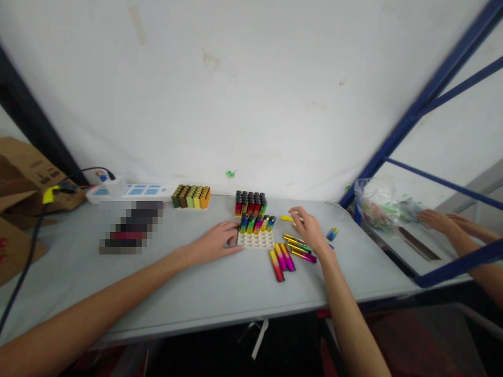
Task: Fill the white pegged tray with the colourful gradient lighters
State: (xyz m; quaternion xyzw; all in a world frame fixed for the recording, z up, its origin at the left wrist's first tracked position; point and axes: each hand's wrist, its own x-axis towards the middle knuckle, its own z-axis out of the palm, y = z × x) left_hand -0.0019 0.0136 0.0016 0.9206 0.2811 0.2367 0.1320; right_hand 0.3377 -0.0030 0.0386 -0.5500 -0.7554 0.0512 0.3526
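Note:
A white tray with round holes (256,241) stands mid-table, its back row filled with colourful lighters (258,224). My left hand (218,241) rests on the table at the tray's left side, fingers bent and slightly apart, holding nothing. My right hand (306,228) is right of the tray, its fingers curled over a yellow lighter (286,218); whether it grips one is hidden. In front of and beside the right hand lie loose lighters with yellow, pink and red shades (280,260). One blue-and-yellow lighter (332,233) lies further right.
Behind the tray stands a full block of black-topped lighters (250,204). Farther left are a block of green-to-orange lighters (191,197), a power strip (147,193) and brown paper bags (37,173). Past the blue frame (387,146) are another person's hands (440,221) and a plastic bag (375,207).

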